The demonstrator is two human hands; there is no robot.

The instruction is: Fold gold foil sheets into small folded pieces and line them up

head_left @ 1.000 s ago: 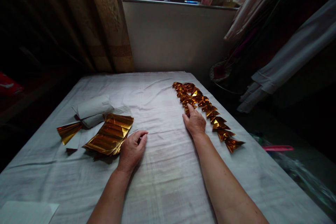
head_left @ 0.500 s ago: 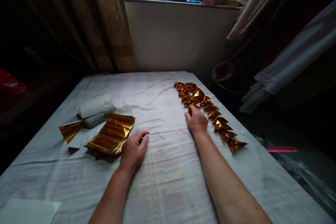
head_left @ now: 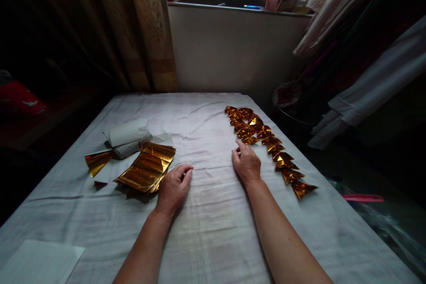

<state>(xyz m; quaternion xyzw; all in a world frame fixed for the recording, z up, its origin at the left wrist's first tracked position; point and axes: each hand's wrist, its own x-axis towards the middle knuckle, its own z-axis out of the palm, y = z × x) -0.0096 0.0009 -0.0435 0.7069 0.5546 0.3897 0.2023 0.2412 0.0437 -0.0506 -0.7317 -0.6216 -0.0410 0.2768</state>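
My right hand (head_left: 246,161) is just short of the nearest folded gold foil piece (head_left: 249,140) in the inner row, thumb and forefinger apart and nothing held. Beyond and to the right, several more folded gold foil pieces (head_left: 282,160) lie in two rows. My left hand (head_left: 174,187) rests loosely curled on the cloth, with nothing visible in it. It touches or nearly touches the right edge of a fanned stack of gold foil sheets (head_left: 146,166). Which fingers contact the stack I cannot tell.
A white paper roll or bundle (head_left: 129,133) lies behind the stack, with a fan-shaped gold foil sheet (head_left: 97,163) to its left. White paper (head_left: 41,261) lies at front left. The cloth-covered table (head_left: 206,239) meets a wall below a window; clothes (head_left: 372,80) hang at right.
My right hand has let go of the folded foil piece at the near end of the inner row and drawn slightly back. My left hand stays beside the stack. The view has shifted slightly.
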